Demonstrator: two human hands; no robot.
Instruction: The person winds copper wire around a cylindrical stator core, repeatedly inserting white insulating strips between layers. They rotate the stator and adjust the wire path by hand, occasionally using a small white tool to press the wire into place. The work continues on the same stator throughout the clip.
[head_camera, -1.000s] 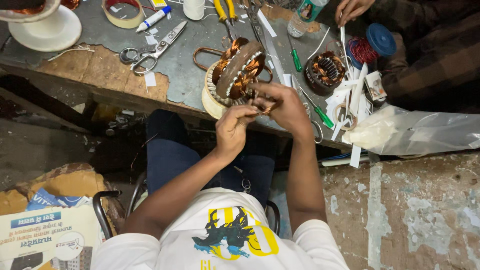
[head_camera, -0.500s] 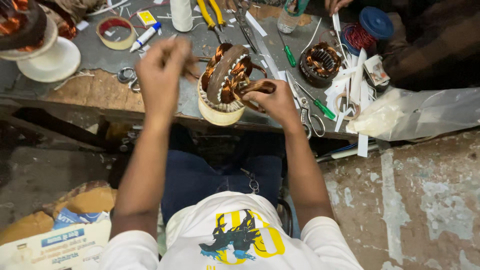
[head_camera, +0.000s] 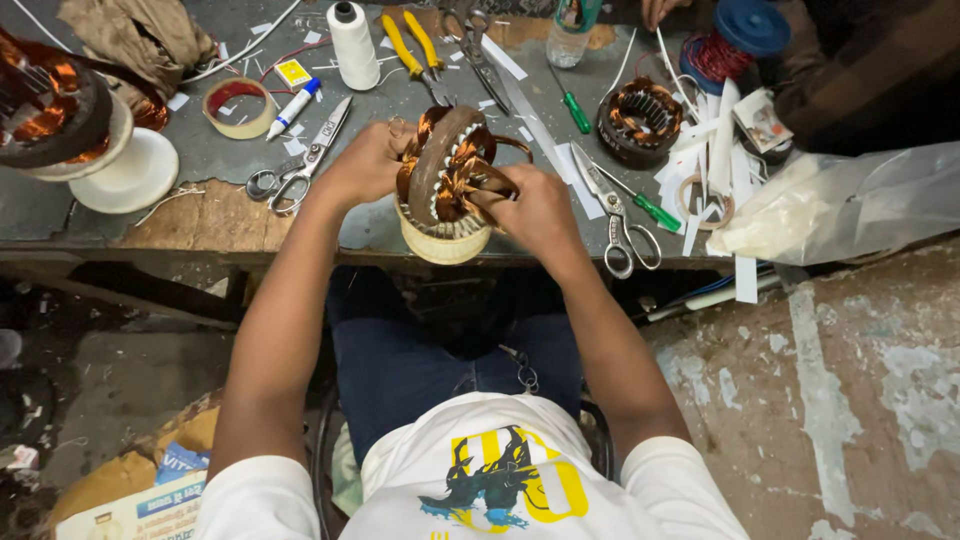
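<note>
Grey and worn, the surface (head_camera: 200, 160) is crowded with tools, and a person sits at its near edge with a stator (head_camera: 445, 165) tilted on its side on top of a pale cup-shaped part (head_camera: 443, 240).

Half a second ago the left hand (head_camera: 365, 165) was lifted high above the surface, away from the stator. Now it has come back down and lies against the left side of the copper winding (head_camera: 425, 135), its fingers curled around the coil. The right hand (head_camera: 530, 205) has stayed at the right side; its fingers are pinched into the copper wires near the core's opening. So both hands are again closed on the stator, and I judge that one pull of wire or thread is finished and the work on the winding goes on at the same place.

Scissors (head_camera: 300, 165) lie just left of the left hand, and a second pair (head_camera: 620, 215) lies just right of the right hand. Farther back are a white thread spool (head_camera: 352, 45), yellow pliers (head_camera: 420, 50), a tape roll (head_camera: 238, 105) and another stator (head_camera: 640, 120). At the top right another person's hand (head_camera: 665, 10) is near a spool of red wire (head_camera: 725, 50).
</note>
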